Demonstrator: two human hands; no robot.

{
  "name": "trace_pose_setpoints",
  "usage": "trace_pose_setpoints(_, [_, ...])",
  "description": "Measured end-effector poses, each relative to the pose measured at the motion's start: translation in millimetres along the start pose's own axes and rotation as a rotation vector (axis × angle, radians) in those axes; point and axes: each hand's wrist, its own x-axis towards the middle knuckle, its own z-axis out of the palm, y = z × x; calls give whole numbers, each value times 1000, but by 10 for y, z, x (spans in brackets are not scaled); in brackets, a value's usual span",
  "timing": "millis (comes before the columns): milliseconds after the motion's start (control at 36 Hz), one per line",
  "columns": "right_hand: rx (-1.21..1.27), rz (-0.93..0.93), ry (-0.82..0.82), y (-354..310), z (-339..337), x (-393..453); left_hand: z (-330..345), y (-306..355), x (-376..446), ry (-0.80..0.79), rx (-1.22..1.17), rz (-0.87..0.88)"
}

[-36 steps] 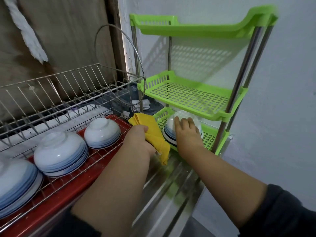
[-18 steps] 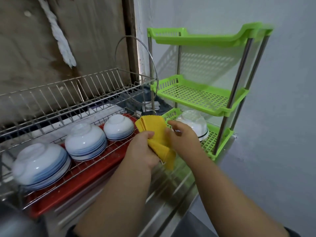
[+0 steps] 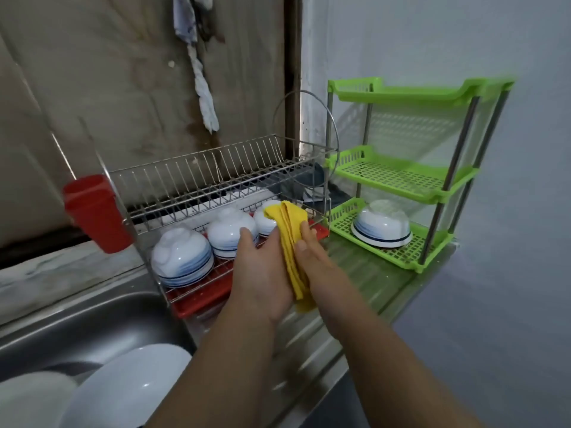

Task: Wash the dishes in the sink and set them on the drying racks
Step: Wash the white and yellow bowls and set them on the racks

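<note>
Over the steel worktop (image 3: pixel 364 282), in the head view, the only one I have, I see both hands meeting around a folded yellow cloth (image 3: pixel 292 242). The left hand (image 3: pixel 262 273) has its palm against the cloth, fingers fairly straight, while the right hand (image 3: pixel 309 248) closes its thumb and fingers on the cloth's other side. I read this as drying the hands, though I cannot be certain.

Behind the hands stands the 2-tier wire dish rack (image 3: pixel 216 180) on its red plastic drip tray (image 3: pixel 197 299). On its lower tier 3 white bowls with blue bands (image 3: pixel 182 257) sit upside down in a row, presumably so water runs off into the tray. The upper tier looks bare. A red plastic cup (image 3: pixel 95 211) hangs on the rack's left end.

To the right, the 3-shelf green plastic rack (image 3: pixel 401 177) carries 1 more white bowl with a dark rim (image 3: pixel 381 225), also inverted, on its bottom shelf; the slotted shelf lets it drain.

At lower left, the steel sink (image 3: pixel 92 319) holds white plates (image 3: pixel 123 387), so by my judgement the washing is not finished. The next move likely calls for setting the cloth down and reaching into the sink. Wet plates may slip.
</note>
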Motion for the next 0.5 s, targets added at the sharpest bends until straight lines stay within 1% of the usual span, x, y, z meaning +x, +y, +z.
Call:
trace_pose_setpoints(111, [276, 40, -131, -3, 252, -128, -59, 97, -283, 49, 114, 30])
trace_pose_setpoints(222, [407, 75, -176, 52, 534, -268, -227, 217, -541, 119, 187, 25])
trace_pose_setpoints(306, [530, 168, -167, 140, 708, -385, -400, 264, -722, 163, 265, 40])
trace_pose_setpoints(417, [725, 388, -134, 211, 929, -526, -706, 385, -1069, 218, 431, 41])
trace_pose_setpoints(444, [731, 433, -120, 233, 978, -543, -786, 419, -1159, 239, 458, 43])
trace_pose_setpoints(500, [666, 477, -79, 259, 1047, -565, -891, 467, -1308, 310, 491, 69])
